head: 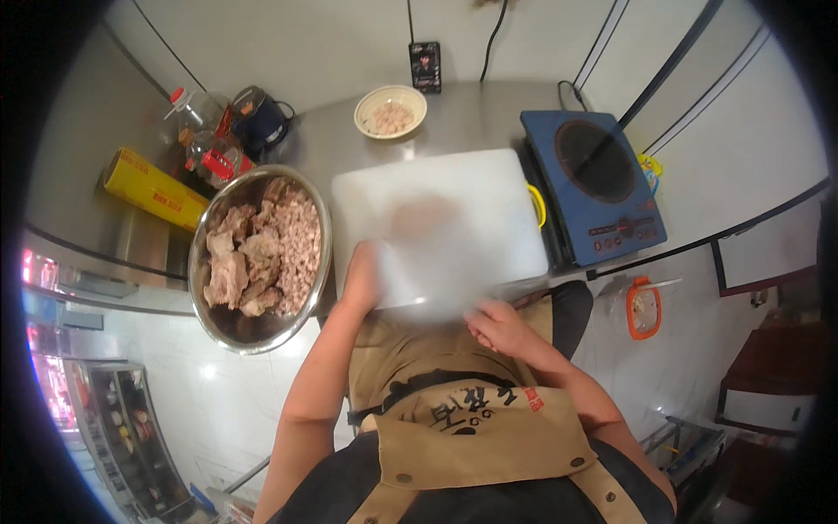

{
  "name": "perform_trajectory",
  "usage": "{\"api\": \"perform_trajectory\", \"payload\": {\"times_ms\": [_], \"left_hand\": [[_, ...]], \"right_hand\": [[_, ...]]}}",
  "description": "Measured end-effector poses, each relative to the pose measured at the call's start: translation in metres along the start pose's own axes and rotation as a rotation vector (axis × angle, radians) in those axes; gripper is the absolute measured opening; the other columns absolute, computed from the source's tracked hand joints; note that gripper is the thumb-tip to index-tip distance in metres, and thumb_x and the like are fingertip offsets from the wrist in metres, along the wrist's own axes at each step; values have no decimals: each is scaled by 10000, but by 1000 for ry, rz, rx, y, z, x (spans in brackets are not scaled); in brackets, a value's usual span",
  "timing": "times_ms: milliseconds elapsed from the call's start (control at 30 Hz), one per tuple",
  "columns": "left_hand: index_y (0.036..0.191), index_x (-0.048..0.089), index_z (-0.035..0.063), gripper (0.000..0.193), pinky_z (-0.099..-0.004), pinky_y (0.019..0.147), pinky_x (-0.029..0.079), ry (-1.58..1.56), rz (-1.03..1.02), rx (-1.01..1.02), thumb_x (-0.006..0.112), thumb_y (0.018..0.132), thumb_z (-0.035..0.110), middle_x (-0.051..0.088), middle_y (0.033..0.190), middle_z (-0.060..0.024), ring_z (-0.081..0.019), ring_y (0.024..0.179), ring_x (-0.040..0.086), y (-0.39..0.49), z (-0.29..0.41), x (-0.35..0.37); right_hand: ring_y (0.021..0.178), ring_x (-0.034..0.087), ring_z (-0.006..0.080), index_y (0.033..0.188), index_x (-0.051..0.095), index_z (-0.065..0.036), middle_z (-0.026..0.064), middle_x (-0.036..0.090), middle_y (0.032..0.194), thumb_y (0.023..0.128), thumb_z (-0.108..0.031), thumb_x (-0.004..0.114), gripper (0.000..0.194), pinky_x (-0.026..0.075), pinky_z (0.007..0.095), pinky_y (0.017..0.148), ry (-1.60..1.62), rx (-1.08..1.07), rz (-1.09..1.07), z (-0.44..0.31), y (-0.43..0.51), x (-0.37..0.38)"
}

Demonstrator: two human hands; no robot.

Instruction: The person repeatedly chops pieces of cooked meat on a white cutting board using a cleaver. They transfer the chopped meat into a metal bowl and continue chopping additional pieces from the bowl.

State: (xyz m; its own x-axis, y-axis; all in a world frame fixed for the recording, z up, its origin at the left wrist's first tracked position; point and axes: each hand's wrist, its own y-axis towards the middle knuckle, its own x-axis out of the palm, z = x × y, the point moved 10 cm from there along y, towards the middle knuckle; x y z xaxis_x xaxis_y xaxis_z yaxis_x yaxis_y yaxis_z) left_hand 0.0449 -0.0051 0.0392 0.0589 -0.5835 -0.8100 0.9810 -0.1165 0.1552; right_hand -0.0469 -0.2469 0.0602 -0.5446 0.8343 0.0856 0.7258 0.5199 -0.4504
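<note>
A white cutting board (366,190) with a yellow handle (537,205) lies on the steel counter in front of me. Over its near half spreads a blurred, translucent thing, apparently a plastic bag (425,275). My left hand (364,278) grips its left side, with the fingertips hidden. At its near right edge, my right hand (496,325) is curled with its fingers closed on it. A brownish patch (424,219) on the board, perhaps meat, is too blurred to name. Left of the board, a large steel bowl (325,262) holds cooked-looking meat chunks (229,275) and small diced pieces (300,252).
A cream bowl (360,118) of pale pieces stands behind the board. An induction cooker (589,229) is at the right. Back left are a yellow box (154,190), plastic bottles (219,160) and a dark blue appliance (258,118). A black box-like thing (425,69) is against the back wall.
</note>
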Motion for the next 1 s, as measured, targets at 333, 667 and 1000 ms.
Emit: {"api": "perform_trajectory", "payload": {"times_ms": [333,667,1000], "left_hand": [[1071,646,-5,351,-449,898,509,-24,320,92,803,772,91,661,1030,-176,-384,994,620,-25,8,9],[1094,634,6,333,-391,853,549,-543,193,-197,789,801,35,680,1048,-162,-325,949,673,-25,-7,15],[1025,656,15,239,-387,819,557,-512,319,-47,770,814,11,700,1002,-149,-323,896,680,-25,4,4]], "right_hand": [[525,464,51,1487,535,-88,-20,526,744,1068,-248,529,448,370,227,449,40,26,30,-1,1,-22],[539,427,61,1559,439,-106,-7,505,767,1076,-223,512,502,349,233,464,154,17,-17,3,4,18],[544,443,52,1526,476,-71,-12,512,748,1073,-218,521,478,360,230,479,85,-3,-39,-1,4,10]]}}
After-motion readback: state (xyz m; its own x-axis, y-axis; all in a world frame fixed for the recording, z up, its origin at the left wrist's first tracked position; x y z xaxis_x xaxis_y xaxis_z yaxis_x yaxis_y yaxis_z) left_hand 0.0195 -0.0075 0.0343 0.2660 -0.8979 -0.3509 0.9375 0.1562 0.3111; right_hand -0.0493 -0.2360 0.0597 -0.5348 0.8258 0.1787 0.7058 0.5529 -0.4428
